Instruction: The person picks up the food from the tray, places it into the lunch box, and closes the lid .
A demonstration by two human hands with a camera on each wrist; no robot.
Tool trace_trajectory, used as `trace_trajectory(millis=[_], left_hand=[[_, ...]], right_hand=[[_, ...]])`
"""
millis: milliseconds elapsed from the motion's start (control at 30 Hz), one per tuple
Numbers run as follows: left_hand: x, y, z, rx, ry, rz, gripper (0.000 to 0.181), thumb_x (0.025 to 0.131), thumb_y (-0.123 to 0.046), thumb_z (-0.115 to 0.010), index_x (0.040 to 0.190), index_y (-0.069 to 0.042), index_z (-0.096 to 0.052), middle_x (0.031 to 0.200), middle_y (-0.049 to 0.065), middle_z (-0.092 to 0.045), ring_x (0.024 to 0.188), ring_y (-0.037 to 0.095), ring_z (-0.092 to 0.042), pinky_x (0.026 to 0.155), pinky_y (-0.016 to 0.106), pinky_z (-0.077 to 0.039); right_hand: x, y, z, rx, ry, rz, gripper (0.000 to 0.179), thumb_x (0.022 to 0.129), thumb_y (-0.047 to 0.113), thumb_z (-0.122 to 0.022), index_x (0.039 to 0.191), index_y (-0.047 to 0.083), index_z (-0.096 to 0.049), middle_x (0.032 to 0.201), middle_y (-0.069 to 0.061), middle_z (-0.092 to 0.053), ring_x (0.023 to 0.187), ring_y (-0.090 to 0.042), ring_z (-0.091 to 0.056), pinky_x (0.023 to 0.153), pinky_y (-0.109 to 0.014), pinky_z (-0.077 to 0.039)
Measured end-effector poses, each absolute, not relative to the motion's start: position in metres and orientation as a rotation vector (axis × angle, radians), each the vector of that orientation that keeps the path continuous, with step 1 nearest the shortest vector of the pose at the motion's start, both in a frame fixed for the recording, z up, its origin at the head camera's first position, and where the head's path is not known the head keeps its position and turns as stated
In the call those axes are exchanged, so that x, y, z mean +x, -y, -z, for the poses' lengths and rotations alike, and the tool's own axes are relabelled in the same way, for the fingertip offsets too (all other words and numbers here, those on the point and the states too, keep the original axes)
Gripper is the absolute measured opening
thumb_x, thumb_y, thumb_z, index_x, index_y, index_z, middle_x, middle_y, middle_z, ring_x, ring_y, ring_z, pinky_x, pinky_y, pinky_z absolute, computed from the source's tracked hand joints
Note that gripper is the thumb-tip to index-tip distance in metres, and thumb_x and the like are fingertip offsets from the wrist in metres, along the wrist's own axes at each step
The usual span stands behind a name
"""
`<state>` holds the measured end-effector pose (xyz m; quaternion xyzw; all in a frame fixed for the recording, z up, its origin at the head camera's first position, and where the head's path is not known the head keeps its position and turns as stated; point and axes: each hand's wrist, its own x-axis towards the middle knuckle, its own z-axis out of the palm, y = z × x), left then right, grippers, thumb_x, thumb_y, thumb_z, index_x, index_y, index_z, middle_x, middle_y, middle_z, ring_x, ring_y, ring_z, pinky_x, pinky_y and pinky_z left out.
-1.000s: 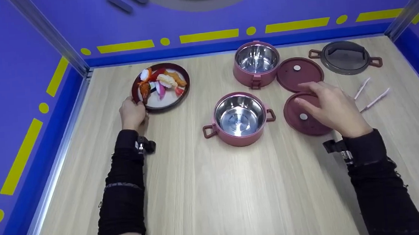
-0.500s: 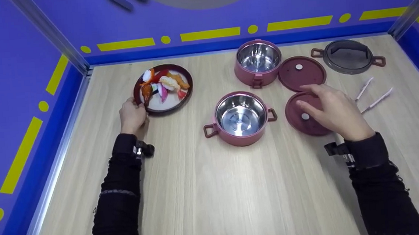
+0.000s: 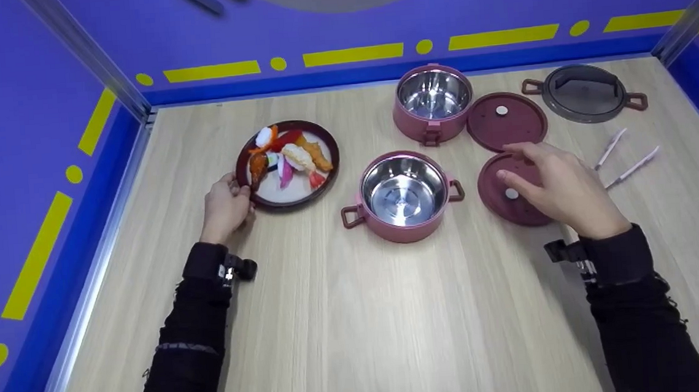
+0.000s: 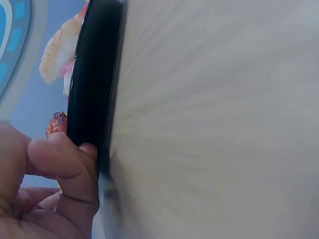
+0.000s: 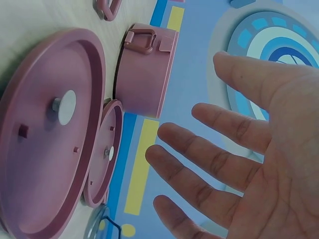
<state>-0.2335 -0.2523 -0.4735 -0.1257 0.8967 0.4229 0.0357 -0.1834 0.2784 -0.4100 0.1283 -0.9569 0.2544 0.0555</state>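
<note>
My left hand pinches the left rim of a round dark-red plate, thumb and fingers at its edge. On the plate lie several toy foods, among them a drumstick, a shrimp sushi and a fried piece. The left wrist view shows the plate's dark outer side close to the tabletop. Over the nearer maroon lid hovers my right hand, fingers spread and holding nothing; the right wrist view shows its palm apart from that lid.
A pink two-handled pot stands mid-table, with a second pink pot behind it. Another maroon lid lies beside that one. Farther right are a grey lid with brown handles and white-tipped tongs. Blue walls enclose the table.
My left hand has moved the plate rightward and nearer to me, closer to the front pot, with the food still on it. The right hand stays nearly still over the lid.
</note>
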Motion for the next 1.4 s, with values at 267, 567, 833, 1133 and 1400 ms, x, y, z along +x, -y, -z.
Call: trace_trajectory(millis=[267, 567, 833, 1133, 1400], left_hand=[[-0.227, 0.244, 0.473, -0.27, -2.728, -1.325, 0.05, 0.104, -0.012, -0.049, 0.153, -0.006, -0.043, 0.088, 0.006, -0.066, 0.058, 0.008, -0.061, 0.048, 0.02, -0.047], [-0.227, 0.234, 0.472, -0.252, -2.668, -1.366, 0.053, 0.106, -0.013, -0.048, 0.157, -0.007, -0.037, 0.088, 0.005, -0.065, 0.059, 0.009, -0.061, 0.049, 0.02, -0.048], [-0.226, 0.232, 0.469, -0.204, -2.746, -1.253, 0.052, 0.107, -0.017, -0.044, 0.157, -0.003, -0.036, 0.103, 0.013, -0.069, 0.069, 0.015, -0.065, 0.061, 0.022, -0.05], [-0.214, 0.227, 0.459, -0.196, -2.972, -1.061, 0.052, 0.107, -0.019, -0.045, 0.154, 0.001, -0.037, 0.122, 0.028, -0.065, 0.119, 0.038, -0.061, 0.105, 0.051, -0.049], [-0.192, 0.219, 0.451, -0.095, -3.14, -1.083, 0.039, 0.104, -0.019, -0.056, 0.137, 0.0, -0.05, 0.068, 0.001, -0.051, 0.062, 0.021, -0.048, 0.061, 0.034, -0.038]], right_hand=[[-0.18, -0.281, 0.41, 0.369, 2.915, -0.756, 0.051, 0.098, 0.039, -0.069, 0.139, 0.011, -0.061, 0.13, -0.018, -0.067, 0.123, -0.041, -0.061, 0.098, -0.06, -0.046], [-0.178, -0.283, 0.412, 0.356, 2.917, -0.744, 0.05, 0.098, 0.039, -0.069, 0.138, 0.011, -0.062, 0.127, -0.018, -0.068, 0.12, -0.041, -0.063, 0.095, -0.06, -0.047], [-0.177, -0.285, 0.412, 0.344, 2.937, -0.725, 0.049, 0.098, 0.04, -0.068, 0.138, 0.012, -0.062, 0.128, -0.019, -0.067, 0.12, -0.043, -0.062, 0.094, -0.061, -0.047], [-0.178, -0.295, 0.413, 0.272, 2.957, -0.757, 0.058, 0.099, 0.045, -0.066, 0.144, 0.01, -0.056, 0.126, -0.024, -0.067, 0.119, -0.045, -0.06, 0.093, -0.065, -0.044], [-0.182, -0.316, 0.416, 0.093, 2.934, -0.737, 0.066, 0.1, 0.052, -0.06, 0.147, 0.007, -0.051, 0.123, -0.027, -0.068, 0.11, -0.047, -0.066, 0.085, -0.064, -0.047]])
